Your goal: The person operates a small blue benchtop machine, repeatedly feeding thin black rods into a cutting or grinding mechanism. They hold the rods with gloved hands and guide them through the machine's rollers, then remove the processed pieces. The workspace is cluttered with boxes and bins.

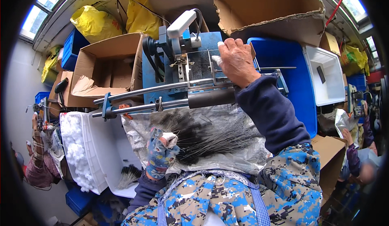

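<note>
My right hand (237, 62), with white wraps on two fingertips, is closed on the metal sliding carriage (211, 66) of a blue bench machine (149, 70). My left hand (161, 148) wears a patterned fingerless covering and white wraps at the fingertips. Its fingers are curled beside a loose heap of thin wire-stemmed brushes (206, 139) with dark bristles, and what they pinch is hidden. The brushes lie on a silver-grey woven sheet (239, 161) across my lap. Two long steel rods (162, 89) run along the machine's near side.
White bins (107, 145) at the left hold white fluff and a few brushes. Cardboard boxes (107, 55) stand left and behind. A blue bin (279, 64) and white tray (324, 76) sit at the right. Other people work at both far sides.
</note>
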### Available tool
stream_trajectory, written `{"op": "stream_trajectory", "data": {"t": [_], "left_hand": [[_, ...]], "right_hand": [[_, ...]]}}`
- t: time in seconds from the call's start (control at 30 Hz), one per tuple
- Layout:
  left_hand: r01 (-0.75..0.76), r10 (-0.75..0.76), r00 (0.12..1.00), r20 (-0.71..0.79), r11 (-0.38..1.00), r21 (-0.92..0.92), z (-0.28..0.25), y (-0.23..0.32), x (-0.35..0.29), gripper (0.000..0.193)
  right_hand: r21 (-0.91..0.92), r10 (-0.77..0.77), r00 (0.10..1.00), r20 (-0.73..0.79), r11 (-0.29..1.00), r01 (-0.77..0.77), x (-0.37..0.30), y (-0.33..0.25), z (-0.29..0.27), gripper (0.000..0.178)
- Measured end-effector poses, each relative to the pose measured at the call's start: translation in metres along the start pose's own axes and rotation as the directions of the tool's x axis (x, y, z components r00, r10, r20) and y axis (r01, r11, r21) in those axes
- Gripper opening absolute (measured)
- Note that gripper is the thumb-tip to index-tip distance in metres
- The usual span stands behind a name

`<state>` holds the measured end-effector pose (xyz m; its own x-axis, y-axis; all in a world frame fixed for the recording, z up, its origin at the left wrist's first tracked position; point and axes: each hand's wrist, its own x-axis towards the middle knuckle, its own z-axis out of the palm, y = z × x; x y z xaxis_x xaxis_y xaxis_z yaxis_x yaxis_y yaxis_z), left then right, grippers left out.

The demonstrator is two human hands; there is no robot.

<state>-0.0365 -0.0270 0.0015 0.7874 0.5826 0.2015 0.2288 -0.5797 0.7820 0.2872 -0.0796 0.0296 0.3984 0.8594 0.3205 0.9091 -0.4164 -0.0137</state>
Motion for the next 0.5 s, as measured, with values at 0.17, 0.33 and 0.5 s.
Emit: {"op": "stream_trajectory", "data": {"t": [0.17,0.33,0.5], "left_hand": [[-0.109,0.109,0.994,0.016,0.994,0.022,0.003,0.016,0.015,0.026],[0.177,-0.259,0.922,-0.289,0.943,-0.281,-0.012,-0.015,-0.024,0.012],[0.206,-0.324,0.912,-0.252,0.891,-0.404,-0.015,0.007,0.005,0.015]], "right_hand": [[-0.134,0.04,0.928,0.37,0.991,0.011,0.018,0.009,0.01,0.015],[0.064,-0.177,0.933,0.312,0.984,0.165,-0.025,-0.001,-0.059,0.009],[0.623,-0.392,0.891,0.23,0.763,0.175,-0.104,-0.031,-0.081,0.029]]}}
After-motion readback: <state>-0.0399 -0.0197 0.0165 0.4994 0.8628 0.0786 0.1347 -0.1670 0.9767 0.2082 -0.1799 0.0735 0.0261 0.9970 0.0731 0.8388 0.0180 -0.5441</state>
